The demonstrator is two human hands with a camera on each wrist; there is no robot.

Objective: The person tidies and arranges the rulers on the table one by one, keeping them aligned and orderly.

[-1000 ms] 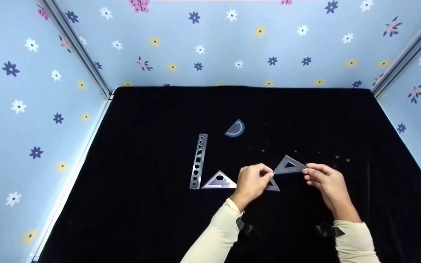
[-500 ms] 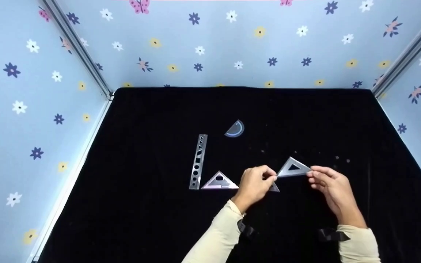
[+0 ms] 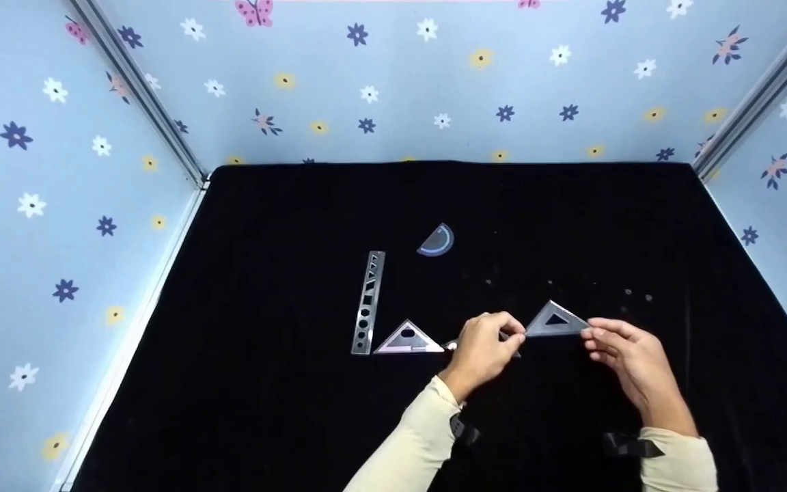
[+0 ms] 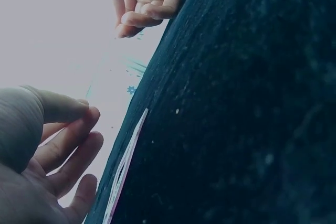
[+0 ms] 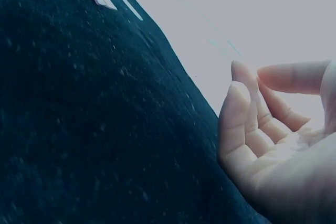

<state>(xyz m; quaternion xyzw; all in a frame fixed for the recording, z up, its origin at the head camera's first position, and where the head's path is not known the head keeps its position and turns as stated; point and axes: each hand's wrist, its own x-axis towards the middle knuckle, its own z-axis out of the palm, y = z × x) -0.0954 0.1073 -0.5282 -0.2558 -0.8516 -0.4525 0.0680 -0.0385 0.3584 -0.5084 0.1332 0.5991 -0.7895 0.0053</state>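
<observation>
Between both hands, a clear set square [image 3: 541, 326] with a triangular cutout is held above the black cloth. My left hand [image 3: 486, 350] pinches its left corner between thumb and forefinger. Its right corner is pinched by my right hand [image 3: 636, 359]. In both wrist views the held piece is nearly lost against the bright background. A second set square [image 4: 122, 174] lies on the cloth, mostly hidden behind my left hand in the head view. Left of that hand, another set square [image 3: 407, 344] with an oblong hole lies flat, close to a clear stencil ruler [image 3: 374, 306].
A small protractor [image 3: 438, 242] lies farther back on the black cloth [image 3: 284, 239]. Small pale specks [image 3: 628, 292] are scattered to the right. Blue flowered walls [image 3: 407, 82] stand at the back and both sides.
Both hands have moved slightly right and toward the near edge, carrying the held set square with them. Its lower edge now looks nearly level. The ruler, protractor and lying set squares stay put.
</observation>
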